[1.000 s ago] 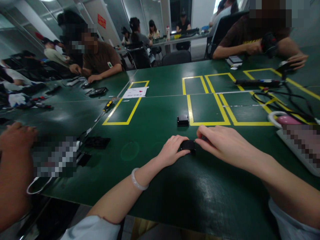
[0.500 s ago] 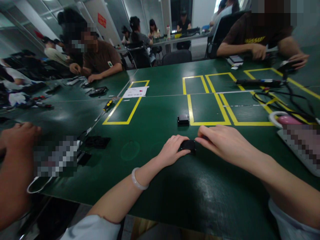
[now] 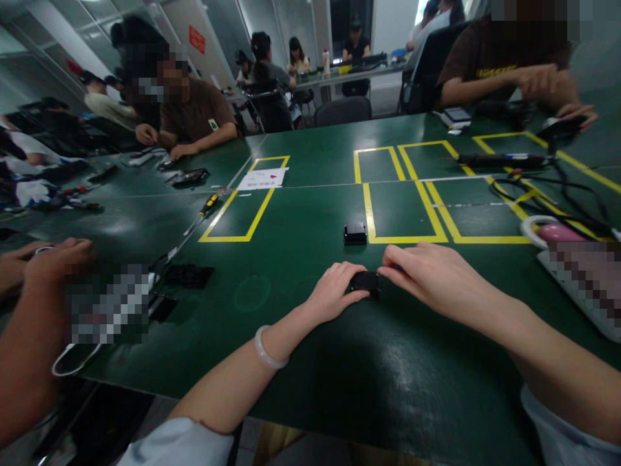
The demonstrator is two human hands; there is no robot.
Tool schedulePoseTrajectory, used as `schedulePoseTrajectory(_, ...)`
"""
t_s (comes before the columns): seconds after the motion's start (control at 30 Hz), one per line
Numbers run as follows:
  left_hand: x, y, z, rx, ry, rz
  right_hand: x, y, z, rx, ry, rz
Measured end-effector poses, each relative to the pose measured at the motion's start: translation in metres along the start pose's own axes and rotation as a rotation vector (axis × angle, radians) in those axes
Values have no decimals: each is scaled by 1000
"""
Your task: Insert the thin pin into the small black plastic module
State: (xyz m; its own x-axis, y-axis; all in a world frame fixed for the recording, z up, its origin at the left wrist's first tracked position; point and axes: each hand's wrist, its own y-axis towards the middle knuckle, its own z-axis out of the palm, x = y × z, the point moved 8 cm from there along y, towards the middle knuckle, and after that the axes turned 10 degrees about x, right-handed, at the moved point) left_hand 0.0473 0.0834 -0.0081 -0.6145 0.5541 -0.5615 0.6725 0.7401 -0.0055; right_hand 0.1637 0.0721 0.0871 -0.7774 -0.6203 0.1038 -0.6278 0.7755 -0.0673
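Note:
My left hand (image 3: 336, 290) grips a small black box-shaped part (image 3: 367, 283) on the green table, fingers over its far side and thumb along the near side. A pale bangle (image 3: 268, 349) circles that wrist. At the part's right end my right hand (image 3: 422, 272) is closed in a pinch, its fingertips at or very near the corner. Whatever sits between those fingertips is too small to make out. Just beyond both hands stands a second black box-shaped part (image 3: 356, 233), beside the yellow tape.
Yellow tape (image 3: 407, 239) marks rectangles on the table (image 3: 301, 362). A yellow-and-black screwdriver (image 3: 210, 205) and white paper (image 3: 263, 178) lie left of centre. A black tool with cable (image 3: 504, 160) and a pink object (image 3: 563, 232) are at right. A co-worker's arm (image 3: 33, 330) reaches in at left.
My hands and the black part stay almost still. The co-worker's hands at left shifted slightly right, and the person across at right raised one hand.

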Motion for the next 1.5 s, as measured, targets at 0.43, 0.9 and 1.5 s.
schedulePoseTrajectory(0.43, 1, 0, 0, -23, 8, 14, 4, -2, -2, -20, 61, -33)
schedulePoseTrajectory(0.9, 0, 0, 0, -17, 26, 9, 6, -2, -2, -29, 91, -44)
schedulePoseTrajectory(1.5, 1, 1, 1, -10, 28, 3, 2, 0, 1, 8, 17, 14)
